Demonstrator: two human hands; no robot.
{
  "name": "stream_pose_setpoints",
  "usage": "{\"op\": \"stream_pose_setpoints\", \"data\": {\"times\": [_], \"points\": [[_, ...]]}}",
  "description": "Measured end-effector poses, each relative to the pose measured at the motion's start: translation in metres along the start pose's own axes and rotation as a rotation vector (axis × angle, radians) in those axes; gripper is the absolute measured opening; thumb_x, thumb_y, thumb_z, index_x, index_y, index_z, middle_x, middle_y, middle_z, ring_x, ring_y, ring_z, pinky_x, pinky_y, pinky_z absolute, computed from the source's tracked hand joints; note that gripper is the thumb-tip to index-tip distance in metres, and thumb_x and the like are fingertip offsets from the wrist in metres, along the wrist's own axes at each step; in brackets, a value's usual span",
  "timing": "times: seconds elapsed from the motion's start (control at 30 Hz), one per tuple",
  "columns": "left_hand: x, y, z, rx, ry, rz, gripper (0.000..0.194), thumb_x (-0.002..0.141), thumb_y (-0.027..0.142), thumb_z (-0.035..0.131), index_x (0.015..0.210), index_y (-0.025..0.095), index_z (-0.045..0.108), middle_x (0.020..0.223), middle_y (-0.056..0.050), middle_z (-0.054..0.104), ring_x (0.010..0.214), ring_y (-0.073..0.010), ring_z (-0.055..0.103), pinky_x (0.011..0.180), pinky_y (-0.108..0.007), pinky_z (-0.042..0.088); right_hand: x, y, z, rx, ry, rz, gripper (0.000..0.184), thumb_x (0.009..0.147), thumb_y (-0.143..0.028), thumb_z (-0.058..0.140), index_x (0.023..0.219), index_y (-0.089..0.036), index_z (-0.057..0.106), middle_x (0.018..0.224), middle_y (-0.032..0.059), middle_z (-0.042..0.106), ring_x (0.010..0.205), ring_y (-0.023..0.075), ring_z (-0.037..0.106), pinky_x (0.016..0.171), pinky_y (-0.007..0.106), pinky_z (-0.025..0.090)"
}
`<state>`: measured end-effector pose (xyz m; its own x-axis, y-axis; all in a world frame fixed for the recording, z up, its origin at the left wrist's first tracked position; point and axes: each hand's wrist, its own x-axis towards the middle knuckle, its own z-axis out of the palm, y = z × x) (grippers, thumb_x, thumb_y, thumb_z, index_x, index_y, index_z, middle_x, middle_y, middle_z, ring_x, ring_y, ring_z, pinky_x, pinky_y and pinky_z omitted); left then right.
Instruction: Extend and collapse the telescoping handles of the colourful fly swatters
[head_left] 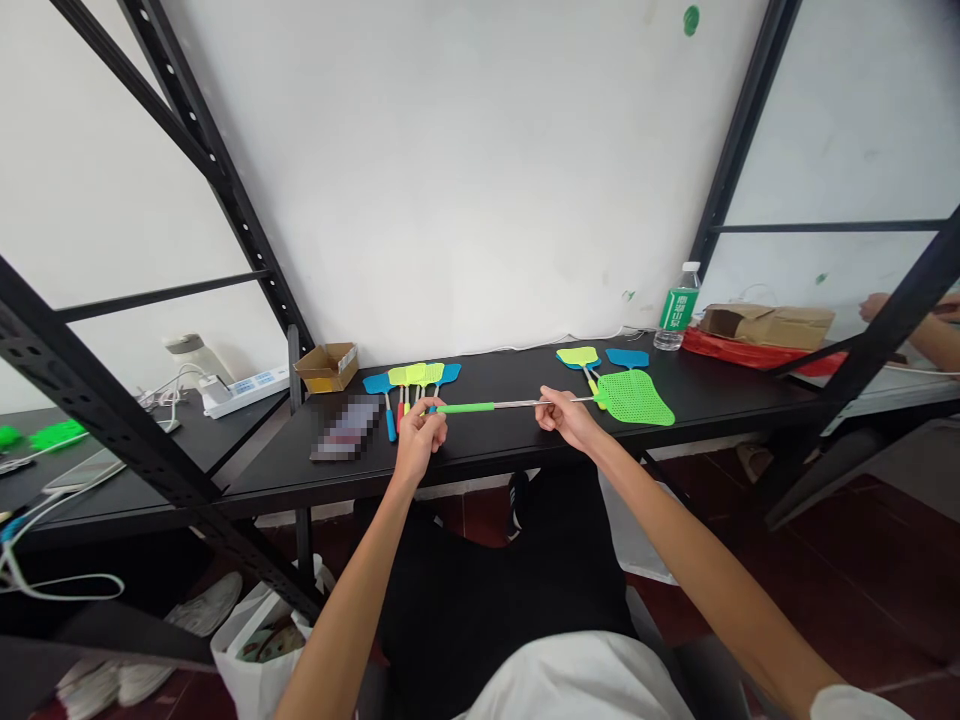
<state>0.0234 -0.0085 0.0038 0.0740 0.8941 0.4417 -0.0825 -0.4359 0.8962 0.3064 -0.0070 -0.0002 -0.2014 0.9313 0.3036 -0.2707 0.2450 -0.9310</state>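
A green fly swatter [636, 397] with a thin metal rod is held level above the front of the black table [495, 445], its perforated head to the right. My left hand [421, 436] is closed around the end of its green handle. Further along, my right hand [561, 415] pinches the metal rod between handle and head. Behind my left hand lies a row of several fly swatters [411, 375] with blue and yellow-green heads. Beyond the held head lie a yellow-green swatter [577, 356] and a blue swatter [628, 358], partly overlapped by others.
A phone-like blurred object [347, 428] and a small cardboard box [327, 368] are at the left. At the right stand a water bottle [677, 308] and a torn carton [769, 326] on red plastic. Black metal posts [225, 190] frame both sides. Another person's hand [872, 305] shows far right.
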Motion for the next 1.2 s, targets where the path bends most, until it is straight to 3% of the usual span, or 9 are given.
{"op": "stream_pose_setpoints", "data": {"times": [0.23, 0.53, 0.73, 1.2], "points": [[-0.002, 0.003, 0.003, 0.144, -0.080, 0.008, 0.027, 0.090, 0.044, 0.057, 0.080, 0.019, 0.056, 0.047, 0.005, 0.049, 0.039, -0.0071, 0.035, 0.040, -0.019, 0.027, -0.001, 0.001, 0.000, -0.070, -0.008, 0.003, 0.051, 0.086, -0.052, 0.064, 0.050, -0.015, 0.064, 0.043, 0.0007, 0.047, 0.046, 0.0107, 0.041, 0.052, 0.029, 0.028], [-0.004, 0.010, 0.006, 0.224, -0.219, -0.038, 0.033, 0.085, 0.049, 0.066, 0.094, 0.018, 0.061, 0.051, 0.004, 0.054, 0.040, -0.0078, 0.039, 0.040, -0.018, 0.026, 0.000, 0.003, -0.002, -0.087, -0.024, -0.020, 0.050, 0.087, -0.050, 0.064, 0.049, -0.017, 0.061, 0.043, -0.0008, 0.042, 0.046, 0.0111, 0.038, 0.052, 0.030, 0.026], [-0.005, 0.014, 0.009, 0.222, -0.162, -0.045, 0.037, 0.088, 0.052, 0.061, 0.074, 0.018, 0.059, 0.048, 0.003, 0.051, 0.039, -0.0070, 0.037, 0.040, -0.020, 0.025, 0.000, 0.002, 0.001, -0.096, -0.019, -0.032, 0.051, 0.086, -0.050, 0.064, 0.046, -0.018, 0.057, 0.041, -0.0020, 0.037, 0.047, 0.0116, 0.038, 0.053, 0.030, 0.027], [0.001, -0.003, 0.005, 0.109, 0.103, -0.065, 0.057, 0.086, 0.054, 0.061, 0.047, 0.020, 0.038, 0.040, 0.005, 0.029, 0.035, -0.0070, 0.028, 0.037, -0.024, 0.020, -0.002, -0.002, 0.005, -0.203, -0.058, -0.027, 0.046, 0.086, -0.053, 0.063, 0.059, -0.017, 0.070, 0.048, 0.0004, 0.048, 0.051, 0.0122, 0.043, 0.056, 0.029, 0.032]]}}
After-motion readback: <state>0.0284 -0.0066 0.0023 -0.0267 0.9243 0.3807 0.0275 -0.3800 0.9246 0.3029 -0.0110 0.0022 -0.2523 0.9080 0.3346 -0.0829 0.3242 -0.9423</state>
